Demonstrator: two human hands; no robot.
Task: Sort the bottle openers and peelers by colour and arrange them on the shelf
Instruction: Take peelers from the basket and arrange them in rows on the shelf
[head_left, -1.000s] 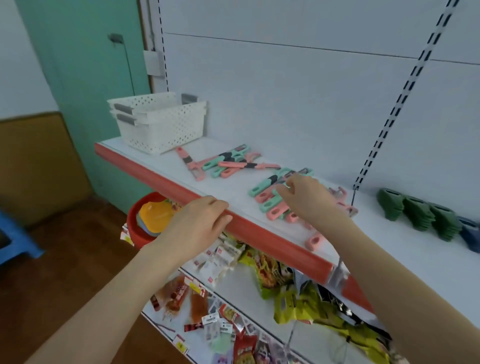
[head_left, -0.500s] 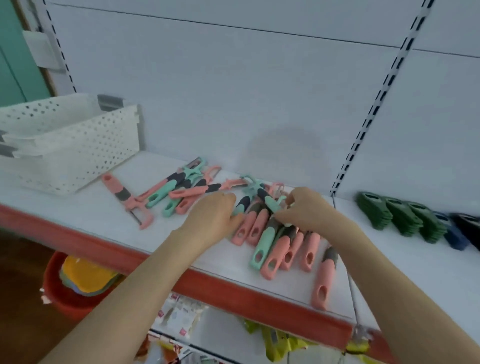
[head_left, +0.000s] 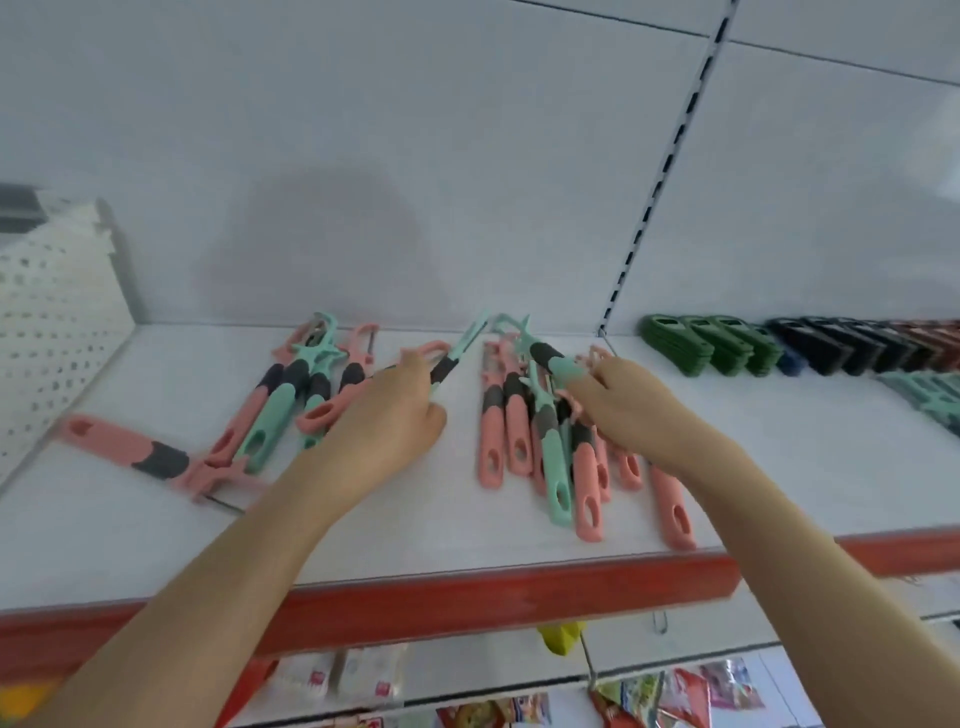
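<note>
From the head camera, a white shelf (head_left: 415, 535) with a red front edge carries everything. A white perforated basket (head_left: 47, 322) stands at its far left. To the right, past the slotted upright (head_left: 660, 182) on the back wall, stacked bottle openers stand in rows: dark green ones (head_left: 706, 345), black ones (head_left: 831, 348) and mint ones (head_left: 930, 395) at the picture's edge. Packets (head_left: 675, 696) lie blurred on the shelf below.

The peelers are pink or mint with dark grips and slotted handle ends, and they lie in two mixed heaps. The left heap (head_left: 280, 405) fans out toward the back wall, and one lone pink peeler (head_left: 130, 452) lies crosswise in front of it. The right heap (head_left: 524, 447) lies in rough parallel, handles toward the front edge.

The left hand (head_left: 389, 421) covers the near end of the left heap. Its fingers are closed on a mint peeler (head_left: 457, 358) whose blade points up and right. The right hand (head_left: 634, 410) lies over the right heap and hides several handles; its fingers are curled round the handle of another mint peeler (head_left: 550, 358), lifted above the rest. The two hands are apart, with bare shelf between them.
</note>
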